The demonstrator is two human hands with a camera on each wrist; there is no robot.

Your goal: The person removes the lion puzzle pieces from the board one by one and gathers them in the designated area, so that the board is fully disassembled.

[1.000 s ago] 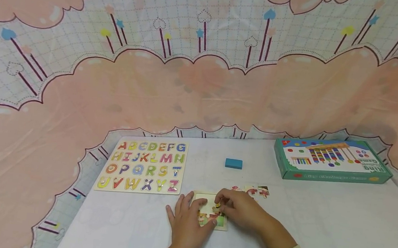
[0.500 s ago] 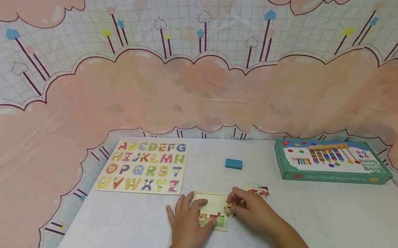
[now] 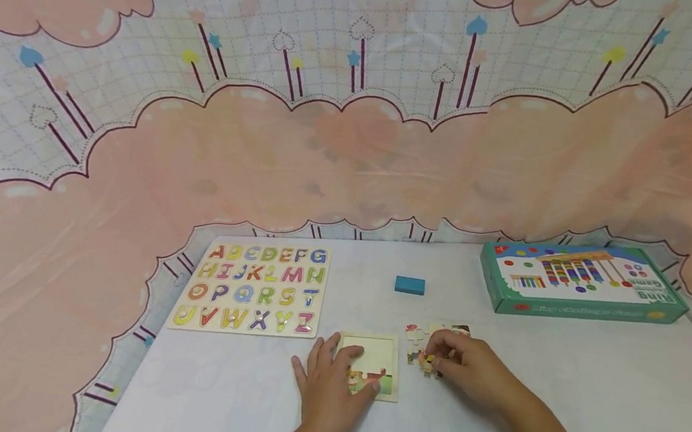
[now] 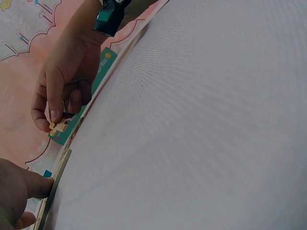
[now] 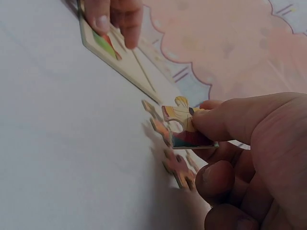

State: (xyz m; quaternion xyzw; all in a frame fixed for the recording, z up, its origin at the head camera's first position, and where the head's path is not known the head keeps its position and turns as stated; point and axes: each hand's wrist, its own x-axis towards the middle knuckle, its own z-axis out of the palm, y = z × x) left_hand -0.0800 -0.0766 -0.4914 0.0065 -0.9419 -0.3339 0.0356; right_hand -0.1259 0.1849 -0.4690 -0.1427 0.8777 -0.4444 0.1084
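Note:
My left hand (image 3: 329, 387) rests on a small square wooden puzzle tray (image 3: 396, 366), fingers spread over its left side and thumb near the lower edge. Along the bottom of the tray lie fitted puzzle pieces (image 3: 385, 383) with a green and red picture; its upper part shows bare wood. To the right of the tray, my right hand (image 3: 477, 370) pinches a jigsaw piece (image 5: 184, 125) between thumb and fingers. The right wrist view shows this piece tilted above the table, yellow with a dark red and teal edge. Loose jigsaw pieces (image 3: 414, 332) lie beneath and beyond that hand, partly hidden by it.
A wooden alphabet board (image 3: 252, 289) lies at the left. Behind the loose pieces is a blue block (image 3: 410, 285). A green game box (image 3: 582, 282) stands at the back right, near the patterned cloth backdrop (image 3: 351, 167).
My right hand has carried the jigsaw piece from above the tray rightward to the loose pieces, uncovering the tray's right side. The left hand has stayed on the tray.

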